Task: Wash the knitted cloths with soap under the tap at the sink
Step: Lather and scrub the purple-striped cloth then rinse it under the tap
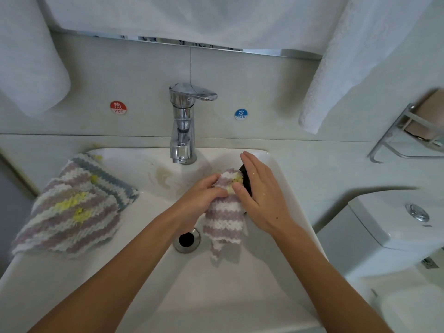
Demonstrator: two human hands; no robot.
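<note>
Over the white sink (240,296) at the centre of the frame, both hands work on one knitted cloth (225,212) striped in mauve and white, with a yellow smear near its top. The left hand (201,195) grips the cloth's upper edge, fingers curled round it. The right hand (259,188) lies against the cloth's right side with fingers straight and together, thumb pressing the yellow patch; a dark object (246,176) shows behind its palm, too hidden to identify. The cloth's lower end hangs down just right of the drain (187,239). Above, at upper centre, stands the chrome tap (183,123), with no visible stream from the spout. At the left of the frame, more knitted cloths (72,207), stained yellow, lie stacked on the sink's rim. Red "HOT" (118,107) and blue "COLD" (241,114) stickers flank the tap on the wall.
</note>
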